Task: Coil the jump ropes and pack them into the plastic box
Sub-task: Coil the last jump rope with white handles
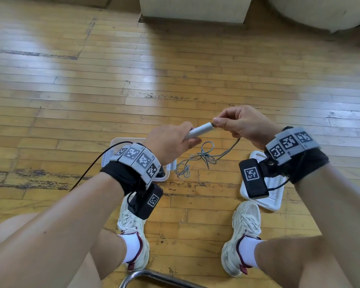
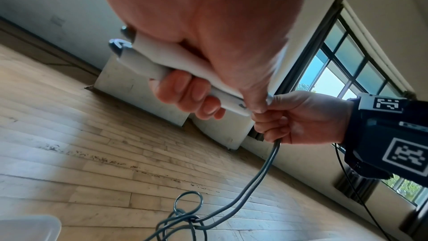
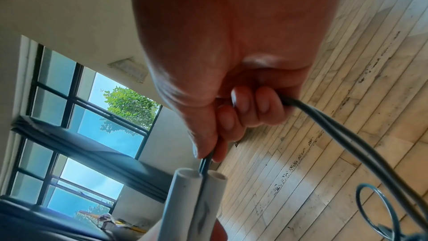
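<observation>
Coiling just beginning — left hand (image 1: 170, 142) is gripping both white handles (image 2: 176, 72) together, right hand (image 1: 243, 123) is pinching the doubled grey rope (image 3: 361, 146) at their ends. Rest of rope is lying tangled on the floor (image 1: 175, 69) between plastic box (image 1: 167, 171) and its lid (image 1: 275, 202). Next, I'd judge: drawing out even loops — the snarl is likely catching

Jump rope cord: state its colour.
Grey-blue cord, running from the white handles; clearest in the right wrist view.

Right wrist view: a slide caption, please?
Right hand pinching grey rope beside two white handles.
</observation>
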Tool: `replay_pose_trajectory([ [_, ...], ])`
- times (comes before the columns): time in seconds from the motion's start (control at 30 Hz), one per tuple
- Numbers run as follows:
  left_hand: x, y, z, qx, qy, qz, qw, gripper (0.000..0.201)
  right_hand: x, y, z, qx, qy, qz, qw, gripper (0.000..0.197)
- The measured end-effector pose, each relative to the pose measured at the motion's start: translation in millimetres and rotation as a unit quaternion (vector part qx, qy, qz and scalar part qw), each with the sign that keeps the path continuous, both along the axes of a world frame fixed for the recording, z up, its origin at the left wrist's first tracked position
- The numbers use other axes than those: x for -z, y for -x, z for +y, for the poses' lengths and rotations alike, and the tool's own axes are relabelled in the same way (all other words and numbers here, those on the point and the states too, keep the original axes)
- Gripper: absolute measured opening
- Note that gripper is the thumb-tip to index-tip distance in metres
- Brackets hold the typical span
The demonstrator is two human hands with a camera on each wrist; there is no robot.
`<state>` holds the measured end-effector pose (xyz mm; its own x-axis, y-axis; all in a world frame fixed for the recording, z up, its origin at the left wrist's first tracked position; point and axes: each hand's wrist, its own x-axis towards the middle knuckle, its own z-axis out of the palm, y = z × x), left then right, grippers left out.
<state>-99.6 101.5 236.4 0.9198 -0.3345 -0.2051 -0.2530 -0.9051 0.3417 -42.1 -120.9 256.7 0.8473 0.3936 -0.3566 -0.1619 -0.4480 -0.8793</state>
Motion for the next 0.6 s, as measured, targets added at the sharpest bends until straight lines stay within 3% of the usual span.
replay_pose_trajectory([
  [0.2, -3.0, -0.1, 0.3, -0.012, 0.017, 0.037, 0.999, 0.047, 0.8, 0.0, 2.4, -0.010, -0.004, 0.006, 1.000, 0.035],
  [0.33, -5.6, -0.2, 1.3, -0.014, 0.002, 0.020, 1.000, 0.069, 0.0, -0.6, 1.7, -0.011, 0.014, -0.007, 1.000, 0.021],
  [0.6, -1.5, -1.2, 2.2, 0.001, -0.025, 0.017, 1.000, 0.053, -0.2, 0.4, 1.5, -0.021, 0.021, -0.018, 0.999, 0.018],
])
